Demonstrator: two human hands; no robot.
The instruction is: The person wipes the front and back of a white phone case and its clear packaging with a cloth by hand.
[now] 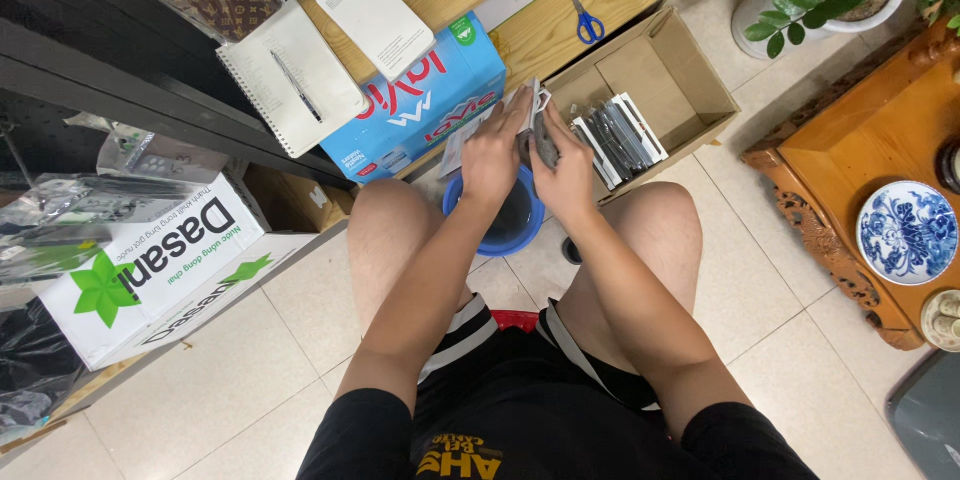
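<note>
I sit with knees apart over a tiled floor. My left hand (pixel 492 152) and my right hand (pixel 566 168) are together above a blue plastic basin (pixel 520 227) between my knees. Both hands grip a small flat packaged item (pixel 535 112), white-edged with a dark grey face. Just to the right lies an open cardboard box (pixel 672 70) holding a row of similar flat grey and white packages (pixel 620 140). What the package contains is too small to tell.
A blue carton (pixel 425 105) stands left of my hands, with a spiral notebook and pen (pixel 292 75) and a white flat box (pixel 374 18) beside it. Blue scissors (pixel 585 20) lie on a wooden board. A carved wooden table (pixel 880 140) with a blue-white plate (pixel 908 230) is right; a white carton (pixel 150 265) left.
</note>
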